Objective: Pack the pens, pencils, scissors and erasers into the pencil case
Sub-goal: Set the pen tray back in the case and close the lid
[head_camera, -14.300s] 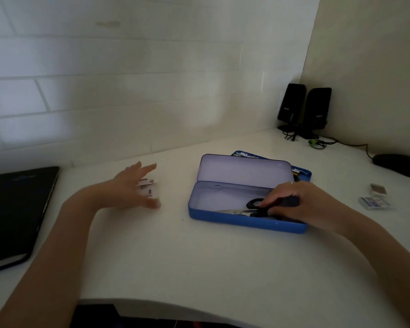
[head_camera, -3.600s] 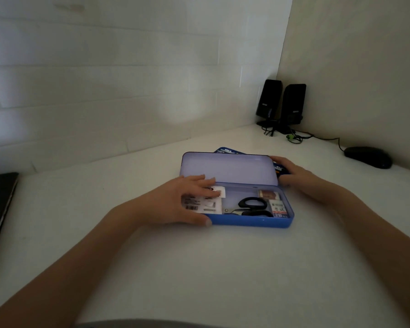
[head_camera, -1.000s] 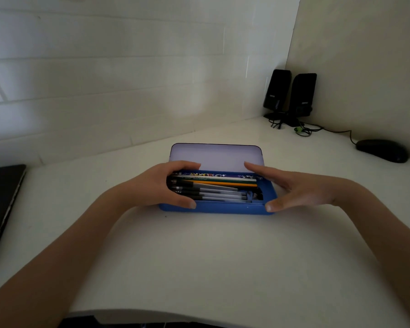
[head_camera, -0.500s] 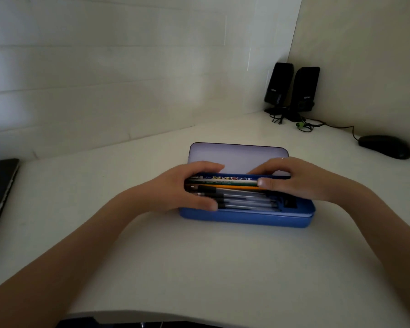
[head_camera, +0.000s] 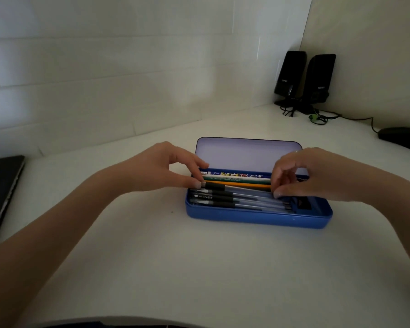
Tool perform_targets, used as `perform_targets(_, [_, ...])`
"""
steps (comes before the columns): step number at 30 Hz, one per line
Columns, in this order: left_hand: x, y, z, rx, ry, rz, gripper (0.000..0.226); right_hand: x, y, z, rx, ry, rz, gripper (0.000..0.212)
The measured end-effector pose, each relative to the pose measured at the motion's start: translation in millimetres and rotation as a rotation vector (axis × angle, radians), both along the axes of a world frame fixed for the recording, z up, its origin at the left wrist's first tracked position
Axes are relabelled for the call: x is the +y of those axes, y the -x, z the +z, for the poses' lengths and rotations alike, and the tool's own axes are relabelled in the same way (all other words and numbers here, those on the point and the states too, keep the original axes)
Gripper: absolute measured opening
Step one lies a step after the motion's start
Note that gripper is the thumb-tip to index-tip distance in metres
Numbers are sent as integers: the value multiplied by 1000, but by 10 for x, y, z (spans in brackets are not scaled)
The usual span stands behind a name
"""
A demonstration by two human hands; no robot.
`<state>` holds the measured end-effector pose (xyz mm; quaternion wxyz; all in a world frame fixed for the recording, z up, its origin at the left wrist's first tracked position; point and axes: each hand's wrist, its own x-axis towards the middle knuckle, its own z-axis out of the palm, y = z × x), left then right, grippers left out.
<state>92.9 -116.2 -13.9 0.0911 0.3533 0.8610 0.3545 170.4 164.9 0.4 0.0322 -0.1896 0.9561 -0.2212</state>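
Pens (head_camera: 234, 198) and pencils (head_camera: 237, 182) lie side by side in the blue pencil case (head_camera: 258, 217), all long ways from left to right. One pen with a black grip (head_camera: 225, 186) sits a bit higher than the others, right between the two hands. Its left end is at the left hand (head_camera: 161, 171) and its right end is at the right hand (head_camera: 313, 176), so both hands are just as near.

The left fingers (head_camera: 194, 184) are close together and pinch the black end of that pen between thumb and first finger. The right fingers (head_camera: 278, 194) are curled in tight too, and seem to pinch the other end, but the hand hides part of it.

The lid (head_camera: 246, 153) stands open just behind the fingers. I think the next move is to push this pen down flat with the rest so the lid can shut. The scissors and erasers cannot be seen under the pens.

The case rests on the white tabletop (head_camera: 199, 268). Two black speakers (head_camera: 303, 81) and a mouse (head_camera: 400, 137) sit far off past the right hand. A dark laptop (head_camera: 0, 197) lies far off past the left hand.
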Motion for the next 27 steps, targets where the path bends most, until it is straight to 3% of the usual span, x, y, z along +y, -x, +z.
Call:
perform_targets(7, [-18, -16, -151, -111, -209, 12, 17, -16, -4, -19, 0, 26, 3, 6])
perform_targets(9, [-31, -25, -188, -142, -262, -12, 17, -28, -10, -27, 2, 27, 29, 17])
perform_targets(15, [-52, -25, -209, -125, -253, -35, 14, -76, -48, -10, 2, 62, 85, 34])
perform_targets(19, [-43, -63, -196, -61, -247, -34, 14, -76, -48, 6, 17, 16, 94, 31])
perform_targets(22, [-54, -86, -187, -47, -230, -12, 18, -22, -100, 111, 39, 30, 38, 12])
perform_targets(25, [-28, -111, -184, -11, -232, 31, 6, 49, -137, 200, -36, -61, -34, 34])
perform_targets(27, [1, -121, -200, 73, -235, 63, 13, 37, -155, 202, -128, -120, -69, 39])
